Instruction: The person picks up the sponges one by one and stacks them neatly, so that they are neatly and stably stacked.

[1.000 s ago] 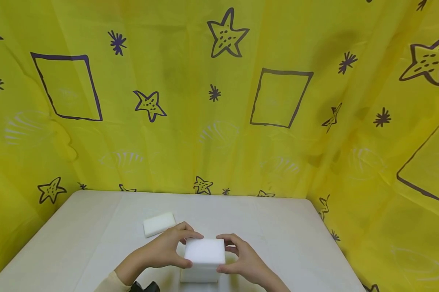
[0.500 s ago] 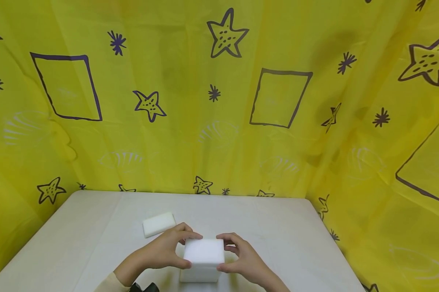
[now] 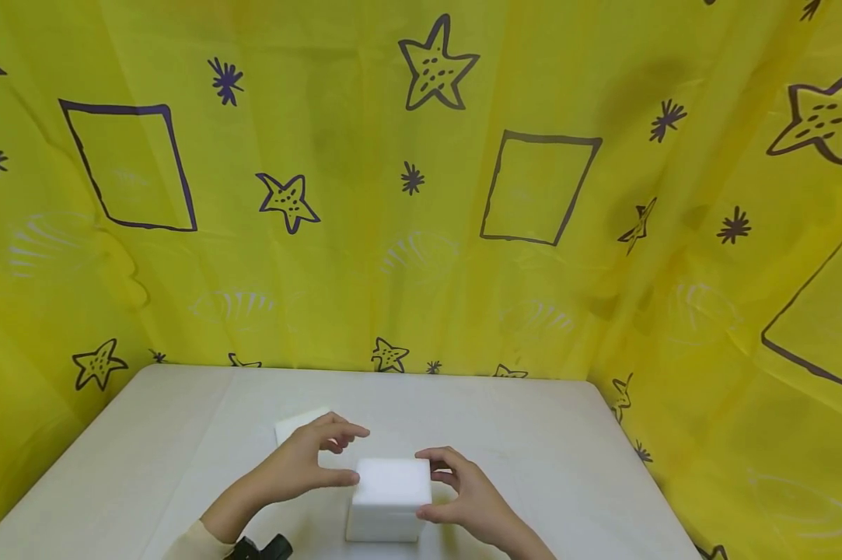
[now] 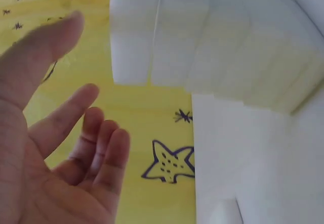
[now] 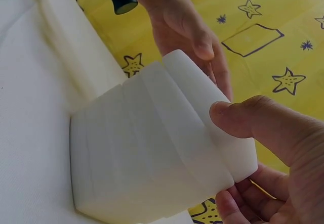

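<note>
A stack of several white sponges (image 4: 217, 47) stands on the table in front of me, the layers lying flat on one another. My right hand (image 3: 466, 502) pinches the top sponge (image 3: 394, 481) at its right end, thumb on the near side and fingers on the far side, as the right wrist view shows. At the stack's left, my left hand (image 3: 298, 463) has its thumb and fingers spread with nothing between them. Its thumb tip is right beside the top sponge's left edge in the head view. The lower layers (image 5: 126, 148) line up slightly unevenly.
Another white sponge (image 3: 293, 422) lies flat on the white table (image 3: 518, 435) behind my left hand, which partly covers it. A yellow curtain (image 3: 351, 272) with starfish drawings hangs around the table's back and sides. A dark strap device (image 3: 260, 548) is on my left wrist.
My left hand has let go of the top sponge and moved left, its fingers spreading and now overlapping the loose sponge. The right hand and the stack stay put.
</note>
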Available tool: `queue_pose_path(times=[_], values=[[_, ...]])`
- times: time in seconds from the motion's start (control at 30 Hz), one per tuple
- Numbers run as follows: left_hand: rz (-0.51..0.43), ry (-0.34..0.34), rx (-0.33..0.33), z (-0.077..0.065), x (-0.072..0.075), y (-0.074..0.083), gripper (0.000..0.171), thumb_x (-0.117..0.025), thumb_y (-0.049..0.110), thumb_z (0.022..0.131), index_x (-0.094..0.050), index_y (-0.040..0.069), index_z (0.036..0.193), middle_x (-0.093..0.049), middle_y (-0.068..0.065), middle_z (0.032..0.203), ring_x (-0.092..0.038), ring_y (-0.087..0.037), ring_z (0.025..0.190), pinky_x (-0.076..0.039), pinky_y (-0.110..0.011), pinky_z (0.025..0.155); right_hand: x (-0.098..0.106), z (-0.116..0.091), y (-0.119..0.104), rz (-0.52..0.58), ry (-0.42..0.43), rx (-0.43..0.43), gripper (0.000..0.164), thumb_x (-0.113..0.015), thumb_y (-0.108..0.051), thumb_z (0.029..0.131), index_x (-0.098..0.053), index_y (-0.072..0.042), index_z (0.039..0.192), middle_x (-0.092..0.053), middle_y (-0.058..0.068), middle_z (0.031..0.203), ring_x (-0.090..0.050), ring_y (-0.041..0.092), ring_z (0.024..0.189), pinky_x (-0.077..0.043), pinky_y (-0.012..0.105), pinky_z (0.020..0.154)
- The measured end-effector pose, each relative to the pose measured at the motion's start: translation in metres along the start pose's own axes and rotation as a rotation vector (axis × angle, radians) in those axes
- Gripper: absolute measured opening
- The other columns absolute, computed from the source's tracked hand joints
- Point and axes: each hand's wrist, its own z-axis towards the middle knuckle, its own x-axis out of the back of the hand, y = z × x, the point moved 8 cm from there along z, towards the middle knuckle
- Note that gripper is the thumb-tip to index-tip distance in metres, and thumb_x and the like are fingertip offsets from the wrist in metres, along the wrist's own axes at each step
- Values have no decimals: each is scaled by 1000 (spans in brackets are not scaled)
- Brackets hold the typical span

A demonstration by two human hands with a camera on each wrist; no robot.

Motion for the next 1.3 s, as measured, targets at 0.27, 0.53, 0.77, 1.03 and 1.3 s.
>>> queue_pose_path(times=[0.27, 0.53, 0.77, 1.03, 1.3], values=[[27, 233, 86, -7, 37, -31, 40, -77, 29, 85, -67, 16, 121, -61, 3, 109, -60, -12, 98, -53, -32, 89, -1, 0, 2, 33, -7, -9, 64, -82, -5, 77, -51, 2, 132, -51, 16, 129, -54, 29, 115, -51, 26, 90], [126, 378, 248, -23, 66, -78, 45, -79, 25, 83, -66, 6, 123, -63, -10, 112, -60, -26, 103, -53, -37, 89, -1, -1, 1, 33, -5, 5, 63, -82, -4, 76, -52, 2, 131, -51, 17, 128, -54, 28, 114, -51, 29, 91], [173, 334, 359, -32, 71, -107, 59, -80, 29, 82, -60, 2, 131, -57, -21, 121, -59, -37, 107, -50, -50, 92, 0, -1, 2, 4, -1, 11, 63, -83, -6, 76, -53, 1, 131, -52, 16, 128, -52, 26, 116, -47, 38, 99], [182, 226, 407, -26, 60, -131, 70, -82, 34, 79, -57, -1, 134, -51, -26, 127, -55, -41, 109, -48, -55, 88, 1, -1, 2, 7, -3, 14, 62, -82, -7, 77, -53, 1, 131, -52, 15, 128, -52, 22, 115, -46, 37, 100], [235, 196, 423, -22, 56, -147, 74, -84, 35, 76, -57, -3, 133, -53, -27, 122, -55, -39, 106, -47, -55, 90, 0, -1, 1, 11, -5, 19, 62, -82, -6, 77, -53, 2, 131, -52, 16, 128, -52, 21, 115, -47, 27, 98]])
